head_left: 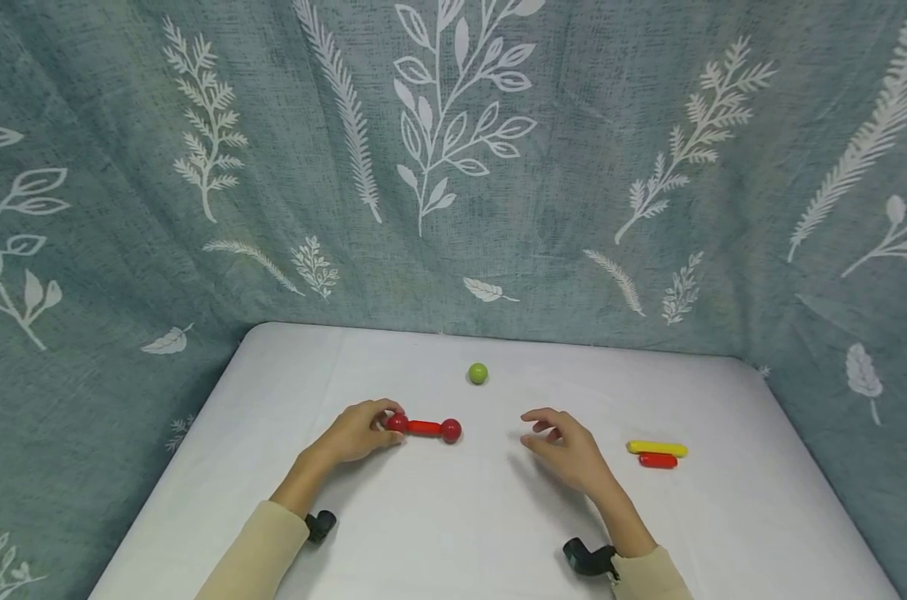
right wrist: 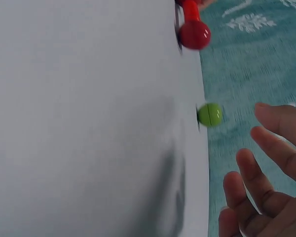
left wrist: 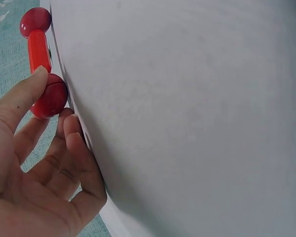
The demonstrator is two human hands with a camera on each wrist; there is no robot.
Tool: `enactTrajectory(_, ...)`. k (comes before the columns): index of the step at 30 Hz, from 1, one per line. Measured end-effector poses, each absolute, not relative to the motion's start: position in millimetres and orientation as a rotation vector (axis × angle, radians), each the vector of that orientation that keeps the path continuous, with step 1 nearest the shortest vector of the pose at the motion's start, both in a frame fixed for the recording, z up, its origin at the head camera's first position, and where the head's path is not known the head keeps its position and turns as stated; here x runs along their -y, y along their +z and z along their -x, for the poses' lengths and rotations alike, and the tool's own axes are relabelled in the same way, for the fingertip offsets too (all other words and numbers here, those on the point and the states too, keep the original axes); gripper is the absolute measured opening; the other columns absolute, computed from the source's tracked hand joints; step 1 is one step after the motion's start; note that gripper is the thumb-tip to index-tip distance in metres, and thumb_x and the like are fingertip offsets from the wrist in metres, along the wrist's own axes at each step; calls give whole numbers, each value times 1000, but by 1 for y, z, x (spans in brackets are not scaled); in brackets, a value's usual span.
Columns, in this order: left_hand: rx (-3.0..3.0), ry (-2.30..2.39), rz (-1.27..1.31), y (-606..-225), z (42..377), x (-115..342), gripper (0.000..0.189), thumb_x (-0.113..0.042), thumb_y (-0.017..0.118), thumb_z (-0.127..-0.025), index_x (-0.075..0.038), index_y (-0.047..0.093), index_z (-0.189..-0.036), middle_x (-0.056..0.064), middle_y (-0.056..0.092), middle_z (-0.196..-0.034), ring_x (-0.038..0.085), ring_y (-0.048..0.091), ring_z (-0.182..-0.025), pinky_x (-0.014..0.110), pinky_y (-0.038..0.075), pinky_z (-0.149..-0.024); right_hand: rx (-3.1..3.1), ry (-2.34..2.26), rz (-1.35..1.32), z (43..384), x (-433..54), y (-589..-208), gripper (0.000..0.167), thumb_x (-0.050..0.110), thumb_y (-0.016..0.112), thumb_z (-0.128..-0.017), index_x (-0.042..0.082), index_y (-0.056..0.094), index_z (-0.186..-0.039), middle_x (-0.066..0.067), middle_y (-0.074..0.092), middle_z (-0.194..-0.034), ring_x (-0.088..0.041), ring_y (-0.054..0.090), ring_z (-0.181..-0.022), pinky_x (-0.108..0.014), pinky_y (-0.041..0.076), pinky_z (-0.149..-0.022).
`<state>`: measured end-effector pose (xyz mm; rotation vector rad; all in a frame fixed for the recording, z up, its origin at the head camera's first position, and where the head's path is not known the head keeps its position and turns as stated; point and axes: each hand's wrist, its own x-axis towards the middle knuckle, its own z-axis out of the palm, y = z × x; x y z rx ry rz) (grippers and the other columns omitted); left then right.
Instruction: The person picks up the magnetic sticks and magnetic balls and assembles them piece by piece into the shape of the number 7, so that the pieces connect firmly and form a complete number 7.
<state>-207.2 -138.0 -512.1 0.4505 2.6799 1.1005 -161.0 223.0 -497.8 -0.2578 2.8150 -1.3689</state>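
Observation:
On the white table in the head view lies a red dumbbell-shaped piece (head_left: pixel 424 428), a short rod with a glossy ball at each end. My left hand (head_left: pixel 359 432) grips its left ball (head_left: pixel 397 422) between thumb and fingers. The left wrist view shows the thumb tip (left wrist: pixel 39 76) where that ball meets the rod. The far ball (head_left: pixel 450 430) is free of both hands. My right hand (head_left: pixel 566 450) hovers to the right of the piece, fingers apart and loosely bent, holding nothing.
A green ball (head_left: pixel 478 373) sits farther back, beyond the red piece. To the right of my right hand, a yellow stick (head_left: pixel 658 448) lies alongside a shorter red stick (head_left: pixel 658 461). A leaf-patterned green curtain (head_left: pixel 558 167) hangs behind the table's back edge.

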Motion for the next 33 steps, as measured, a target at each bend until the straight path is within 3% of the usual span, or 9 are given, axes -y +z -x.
enactTrajectory(18, -2677, 1110, -467, -515, 208, 140, 36, -22, 81, -86, -18, 67, -119, -1, 60, -92, 15, 53, -75, 33, 45, -64, -3039, -1183, 81, 122, -331, -482, 35, 30, 70, -96, 11, 66, -125, -12, 63, -110, -20, 58, -85, -30, 48, -65)
enactTrajectory(27, -2678, 1113, -474, -515, 209, 140, 36, -22, 81, -86, -18, 68, -119, -1, 60, -91, 16, 53, -75, 34, 45, -64, -3093, -988, -94, 115, -373, -487, 34, 24, 70, -96, 5, 66, -124, -20, 61, -109, -27, 55, -87, -35, 45, -61)
enactTrajectory(33, -2672, 1116, -477, -515, 209, 141, 35, -21, 81, -86, -18, 68, -118, -1, 60, -91, 16, 52, -74, 34, 44, -64, -3092, -945, -102, 115, -388, -494, 30, 17, 73, -93, 1, 69, -119, -29, 64, -110, -25, 60, -78, -34, 45, -57)
